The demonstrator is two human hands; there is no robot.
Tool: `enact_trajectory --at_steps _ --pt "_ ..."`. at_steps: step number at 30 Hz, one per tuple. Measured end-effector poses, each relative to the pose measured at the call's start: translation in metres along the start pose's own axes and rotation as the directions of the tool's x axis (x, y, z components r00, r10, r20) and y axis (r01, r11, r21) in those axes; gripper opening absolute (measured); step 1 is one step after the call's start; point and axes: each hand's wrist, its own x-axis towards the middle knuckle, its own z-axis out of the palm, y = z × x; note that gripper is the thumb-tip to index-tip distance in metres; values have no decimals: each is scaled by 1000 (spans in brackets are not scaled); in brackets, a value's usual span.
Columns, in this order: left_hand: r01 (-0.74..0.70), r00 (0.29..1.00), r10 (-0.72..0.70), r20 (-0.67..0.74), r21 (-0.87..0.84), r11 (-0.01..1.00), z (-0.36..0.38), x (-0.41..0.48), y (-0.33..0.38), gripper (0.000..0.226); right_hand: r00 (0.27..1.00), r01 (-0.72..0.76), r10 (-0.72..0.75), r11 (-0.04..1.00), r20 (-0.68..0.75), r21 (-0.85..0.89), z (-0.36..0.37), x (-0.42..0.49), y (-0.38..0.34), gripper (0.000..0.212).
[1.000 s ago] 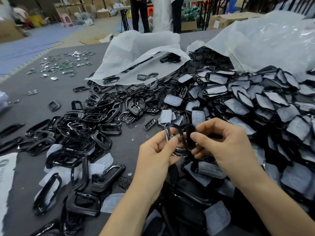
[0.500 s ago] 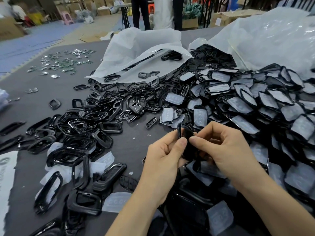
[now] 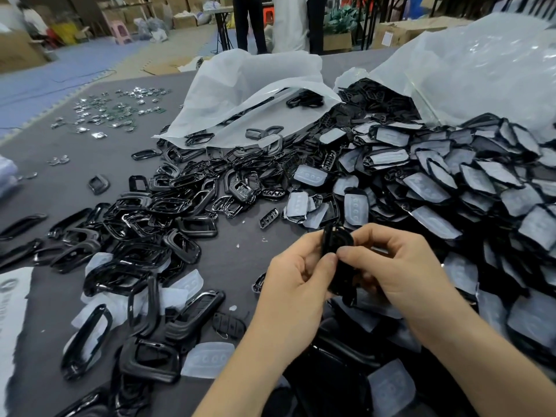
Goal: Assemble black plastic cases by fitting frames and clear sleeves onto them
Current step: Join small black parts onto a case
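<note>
left hand [image 3: 296,284] & right hand [image 3: 400,266] both clamped on one black case [image 3: 337,243], thumbs meeting on its near face, fingers curled behind. case held on edge above the grey table [image 3: 90,152], near centre. loose black frames [image 3: 135,233] heaped to the left, sleeved cases [image 3: 436,188] piled right. white plastic bags [image 3: 249,85] lie far behind, small metal bits [image 3: 114,109] far left.

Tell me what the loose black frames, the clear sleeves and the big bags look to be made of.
Black frames: hard moulded plastic, glossy; bright highlights run along their rims. Clear sleeves: probably soft silicone or rubber, milky translucent, matte, with moulded button bumps. Bags: thin plastic film, cloudy, creased and shiny in places.
</note>
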Motion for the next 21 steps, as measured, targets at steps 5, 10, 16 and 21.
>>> enact_trajectory --at_steps 5,10,16,21 --pt "-14 1000 12 19 64 998 -2 1 1 38 999 49 -49 997 7 -58 0 0 3 15" --pt "-17 999 13 39 88 996 -6 3 -2 35 991 132 -136 981 -13 -145 -1 3 8 14" --pt "-13 1000 10 17 221 975 -9 5 -10 35 969 199 -240 895 -55 -398 -2 6 13 20" --pt "-10 1000 14 -12 289 957 -7 5 -11 29 951 214 -298 827 -82 -520 -2 6 16 22"
